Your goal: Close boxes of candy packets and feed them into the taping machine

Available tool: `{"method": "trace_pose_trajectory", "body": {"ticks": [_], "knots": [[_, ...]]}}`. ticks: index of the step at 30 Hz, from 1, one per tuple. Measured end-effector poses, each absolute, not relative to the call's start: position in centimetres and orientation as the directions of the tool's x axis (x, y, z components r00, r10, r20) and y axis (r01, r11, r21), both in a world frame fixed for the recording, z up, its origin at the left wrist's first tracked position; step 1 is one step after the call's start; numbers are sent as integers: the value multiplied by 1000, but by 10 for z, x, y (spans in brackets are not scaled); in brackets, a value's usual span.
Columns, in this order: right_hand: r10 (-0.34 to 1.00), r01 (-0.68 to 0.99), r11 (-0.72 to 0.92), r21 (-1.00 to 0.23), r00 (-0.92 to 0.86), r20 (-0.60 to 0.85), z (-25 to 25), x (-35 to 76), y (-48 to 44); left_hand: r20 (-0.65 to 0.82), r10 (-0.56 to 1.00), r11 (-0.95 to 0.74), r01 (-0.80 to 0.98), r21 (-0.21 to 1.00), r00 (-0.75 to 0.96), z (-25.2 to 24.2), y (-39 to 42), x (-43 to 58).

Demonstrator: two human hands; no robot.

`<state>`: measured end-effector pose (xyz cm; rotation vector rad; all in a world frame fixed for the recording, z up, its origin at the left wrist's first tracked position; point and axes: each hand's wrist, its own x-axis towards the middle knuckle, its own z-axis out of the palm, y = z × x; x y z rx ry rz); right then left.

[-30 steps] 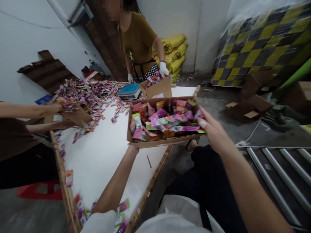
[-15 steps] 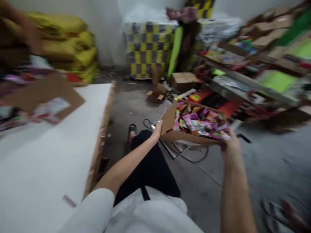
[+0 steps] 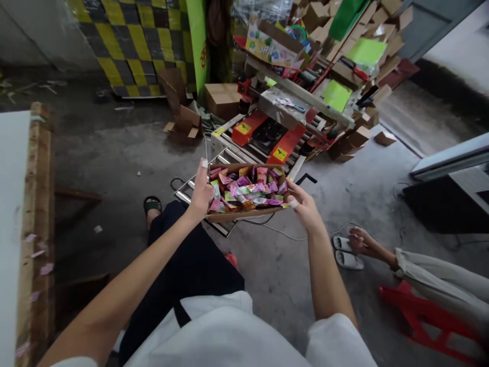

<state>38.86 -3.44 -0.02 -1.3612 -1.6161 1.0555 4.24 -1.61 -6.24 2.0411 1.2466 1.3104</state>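
Observation:
An open cardboard box (image 3: 244, 214) full of small pink, purple and green packets (image 3: 250, 189) is held level in front of my body. My left hand (image 3: 200, 191) grips its left end, the thumb up along the side. At the right end my right hand (image 3: 305, 206) holds the wall, fingers pressed against it. White wraps show on a fingertip or thumb of each hand. The underside of the box is hidden. Just beyond it lies a roller conveyor (image 3: 231, 153) with red strips.
A white-topped table (image 3: 13, 204) with a wooden edge stands at the left. Cartons (image 3: 221, 99) and a yellow-black checkered stack (image 3: 141, 46) are ahead. On the right, a seated person's legs (image 3: 439, 270) are near slippers (image 3: 347, 252) and a red stool (image 3: 428, 316).
The view has swung right, away from the table. Both hands still hold the box, which now appears more level and nearer the centre. The seated person's legs have come into fuller view.

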Motion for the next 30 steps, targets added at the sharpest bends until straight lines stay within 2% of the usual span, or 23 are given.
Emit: {"method": "trace_pose_trajectory", "body": {"ticks": [2,4,7,11,14,17,21,25,27,30], "knots": [[977,445,119,-888,-212,25,14,392,-27,595,766,-625,499,601,243,-41,-10,41],[928,557,185,-810,-371,-42,25,387,-18,588,685,-719,524,455,430,-23,-4,47],[767,640,378,-669,-621,-161,34,370,0,429,594,-804,518,291,680,-7,1,63],[576,620,521,-587,-763,-294,37,355,20,263,533,-845,495,199,804,-12,3,86],[495,617,534,-577,-782,-379,40,351,27,211,542,-838,507,200,813,-25,3,97],[506,635,506,-583,-767,-395,40,350,30,202,575,-812,522,262,793,-34,5,103],[633,672,397,-625,-694,-343,25,351,34,170,600,-754,482,447,782,-35,19,101],[757,702,305,-644,-588,-283,1,350,42,59,578,-641,408,650,814,-27,41,88],[806,741,288,-607,-530,-265,-7,348,43,43,548,-650,393,650,835,-23,44,84],[877,802,303,-515,-446,-178,-14,342,33,130,543,-763,422,489,830,-20,31,83]]}}
